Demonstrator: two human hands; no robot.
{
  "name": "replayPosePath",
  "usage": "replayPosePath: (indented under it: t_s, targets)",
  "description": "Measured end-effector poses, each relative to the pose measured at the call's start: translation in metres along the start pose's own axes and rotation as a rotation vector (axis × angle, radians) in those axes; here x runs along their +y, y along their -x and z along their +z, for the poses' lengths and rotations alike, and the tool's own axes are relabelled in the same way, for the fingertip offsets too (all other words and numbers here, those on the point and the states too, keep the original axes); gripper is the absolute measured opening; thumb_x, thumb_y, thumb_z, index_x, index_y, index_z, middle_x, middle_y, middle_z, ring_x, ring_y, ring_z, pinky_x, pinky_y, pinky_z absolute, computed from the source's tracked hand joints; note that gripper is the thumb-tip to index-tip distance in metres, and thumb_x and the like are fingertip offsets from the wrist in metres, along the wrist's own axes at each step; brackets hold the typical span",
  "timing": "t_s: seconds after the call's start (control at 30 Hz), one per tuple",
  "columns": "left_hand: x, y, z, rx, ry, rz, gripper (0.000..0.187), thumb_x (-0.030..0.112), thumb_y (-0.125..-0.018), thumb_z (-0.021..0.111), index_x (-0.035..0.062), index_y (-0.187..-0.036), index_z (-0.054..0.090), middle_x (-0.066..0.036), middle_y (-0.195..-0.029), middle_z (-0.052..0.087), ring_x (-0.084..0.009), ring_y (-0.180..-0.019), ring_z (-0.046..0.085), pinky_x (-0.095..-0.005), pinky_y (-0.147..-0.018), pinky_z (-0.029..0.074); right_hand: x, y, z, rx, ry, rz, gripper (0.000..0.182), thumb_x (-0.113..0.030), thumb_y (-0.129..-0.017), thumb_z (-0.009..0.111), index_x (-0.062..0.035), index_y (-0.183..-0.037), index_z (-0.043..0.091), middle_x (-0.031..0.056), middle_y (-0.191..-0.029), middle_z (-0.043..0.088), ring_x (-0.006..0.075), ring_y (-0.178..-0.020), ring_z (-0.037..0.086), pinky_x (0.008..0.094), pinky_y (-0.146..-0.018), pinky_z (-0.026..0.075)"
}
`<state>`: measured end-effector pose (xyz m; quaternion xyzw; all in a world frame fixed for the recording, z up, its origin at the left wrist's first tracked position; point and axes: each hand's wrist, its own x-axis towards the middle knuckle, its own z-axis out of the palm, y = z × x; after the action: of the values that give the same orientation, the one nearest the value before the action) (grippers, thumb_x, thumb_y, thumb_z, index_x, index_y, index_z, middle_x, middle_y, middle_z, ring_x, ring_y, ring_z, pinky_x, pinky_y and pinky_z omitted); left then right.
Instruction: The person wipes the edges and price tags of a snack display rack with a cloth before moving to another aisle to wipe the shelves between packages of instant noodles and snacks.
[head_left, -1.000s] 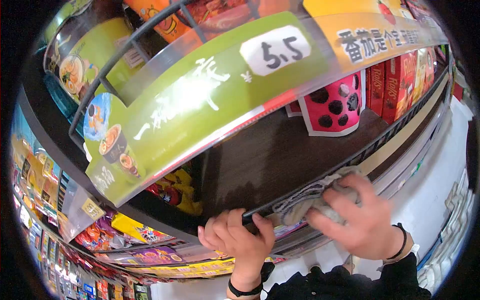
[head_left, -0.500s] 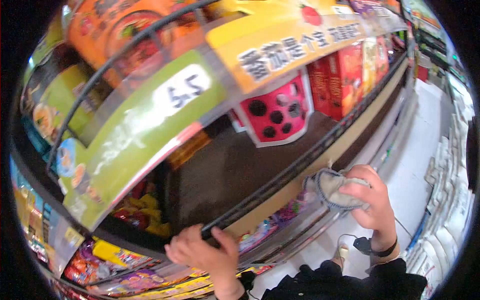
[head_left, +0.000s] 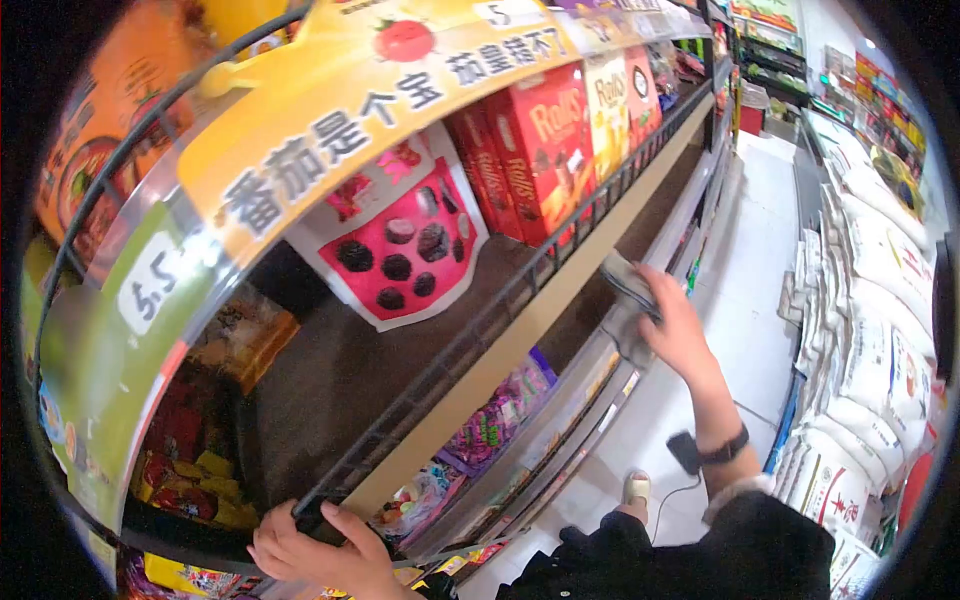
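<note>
My right hand (head_left: 672,318) grips a folded grey cloth (head_left: 630,285), held beside the shelf's front edge. Part of the cloth hangs below my fingers. At the near corner of the shelf, my left hand (head_left: 315,550) is closed round the black wire rail (head_left: 440,410), thumb on the inner side. Behind the rail, the brown shelf board (head_left: 350,370) carries a pink and white pouch (head_left: 410,250) with dark round shapes on it. To its right stand red Rolls boxes (head_left: 545,150).
A yellow sign (head_left: 350,120) and a green price strip (head_left: 100,350) run across the upper shelf's edge. Purple candy bags (head_left: 500,415) lie on the shelf below. White sacks (head_left: 880,300) are stacked right of the tiled aisle (head_left: 755,280).
The view has shifted along the shelf to the right. My right hand has moved the cloth up and farther along the front edge. My left hand stays at the rail.
</note>
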<state>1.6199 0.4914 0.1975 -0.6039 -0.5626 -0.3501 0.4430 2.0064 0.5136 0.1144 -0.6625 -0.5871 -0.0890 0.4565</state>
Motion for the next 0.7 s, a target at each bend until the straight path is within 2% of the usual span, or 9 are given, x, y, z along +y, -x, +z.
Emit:
replayPosePath:
  t_s: [0.07, 0.13, 0.27, 0.33, 0.37, 0.53, 0.6, 0.67, 0.7]
  targets:
    - [-0.001, -0.001, -0.001, -0.014, 0.010, -0.023, 0.033, 0.025, -0.087, 0.048, -0.0002, -0.107, 0.047, -0.017, -0.100, 0.048, -0.0359, -0.099, 0.042, -0.0471, -0.090, 0.028, -0.002, -0.025, 0.007, -0.216, 0.184, 0.004, 0.059, -0.003, -0.065, 0.056, -0.0108, -0.123, 0.047, 0.0137, -0.107, 0.055, 0.0333, -0.100, 0.051, 0.0394, -0.086, 0.044]
    - [-0.004, -0.001, 0.001, 0.000, -0.014, 0.006, 0.032, 0.026, -0.087, 0.047, 0.0000, -0.106, 0.048, -0.017, -0.099, 0.049, -0.0356, -0.099, 0.042, -0.0459, -0.087, 0.029, 0.008, -0.038, 0.038, -0.308, 0.330, -0.024, 0.057, -0.006, -0.066, 0.059, -0.0156, -0.121, 0.050, 0.0110, -0.107, 0.056, 0.0324, -0.098, 0.052, 0.0410, -0.081, 0.046]
    - [-0.002, 0.000, 0.004, 0.003, -0.032, -0.036, 0.033, 0.027, -0.087, 0.046, -0.0002, -0.105, 0.050, -0.017, -0.101, 0.050, -0.0348, -0.100, 0.043, -0.0450, -0.087, 0.030, 0.014, -0.049, 0.066, -0.416, 0.427, -0.103, 0.049, -0.010, -0.067, 0.060, -0.0156, -0.115, 0.055, 0.0096, -0.106, 0.057, 0.0309, -0.097, 0.054, 0.0398, -0.078, 0.049]
    - [-0.002, 0.001, 0.004, 0.013, -0.066, -0.047, 0.033, 0.027, -0.087, 0.046, 0.0002, -0.106, 0.050, -0.017, -0.102, 0.050, -0.0348, -0.101, 0.043, -0.0454, -0.088, 0.029, 0.019, -0.047, 0.073, -0.465, 0.501, -0.265, 0.052, -0.012, -0.068, 0.060, -0.0246, -0.117, 0.054, 0.0096, -0.094, 0.061, 0.0294, -0.091, 0.058, 0.0390, -0.068, 0.051]
    - [-0.006, 0.004, 0.010, 0.057, -0.110, -0.035, 0.032, 0.026, -0.087, 0.045, 0.0007, -0.107, 0.050, -0.016, -0.103, 0.050, -0.0346, -0.102, 0.043, -0.0457, -0.088, 0.029, 0.002, -0.049, 0.064, -0.573, 0.488, -0.206, 0.049, -0.014, -0.068, 0.061, -0.0256, -0.115, 0.057, 0.0089, -0.090, 0.062, 0.0288, -0.088, 0.059, 0.0393, -0.068, 0.050]
    - [0.000, 0.001, 0.004, 0.029, -0.049, -0.059, 0.031, 0.025, -0.088, 0.046, 0.0005, -0.107, 0.050, -0.017, -0.103, 0.050, -0.0349, -0.102, 0.043, -0.0464, -0.089, 0.029, -0.011, -0.034, 0.068, -0.579, 0.325, -0.393, 0.049, -0.017, -0.069, 0.061, -0.0262, -0.116, 0.056, 0.0097, -0.095, 0.060, 0.0289, -0.091, 0.058, 0.0407, -0.069, 0.050]
    - [0.004, -0.005, 0.001, 0.012, -0.038, -0.083, 0.031, 0.025, -0.087, 0.046, 0.0003, -0.107, 0.050, -0.017, -0.103, 0.050, -0.0349, -0.101, 0.043, -0.0463, -0.089, 0.029, -0.006, -0.034, 0.073, -0.485, 0.251, -0.440, 0.048, -0.018, -0.069, 0.060, -0.0261, -0.117, 0.055, 0.0107, -0.100, 0.058, 0.0292, -0.093, 0.057, 0.0411, -0.069, 0.050]
    - [0.010, -0.016, 0.001, 0.155, -0.001, 0.038, 0.029, 0.030, -0.089, 0.046, 0.0027, -0.090, 0.053, -0.011, -0.081, 0.044, -0.0264, -0.072, 0.042, -0.0392, -0.067, 0.032, 0.006, -0.034, 0.079, -0.450, 0.246, -0.399, 0.047, -0.018, -0.070, 0.060, -0.0253, -0.116, 0.055, 0.0109, -0.101, 0.057, 0.0298, -0.094, 0.056, 0.0409, -0.070, 0.051]
    - [0.010, -0.017, 0.001, 0.157, -0.003, 0.033, 0.029, 0.030, -0.089, 0.046, 0.0027, -0.090, 0.053, -0.011, -0.081, 0.044, -0.0264, -0.072, 0.042, -0.0392, -0.067, 0.032, 0.012, -0.034, 0.083, -0.421, 0.239, -0.359, 0.045, -0.019, -0.071, 0.059, -0.0246, -0.116, 0.056, 0.0110, -0.102, 0.057, 0.0305, -0.096, 0.055, 0.0408, -0.070, 0.051]
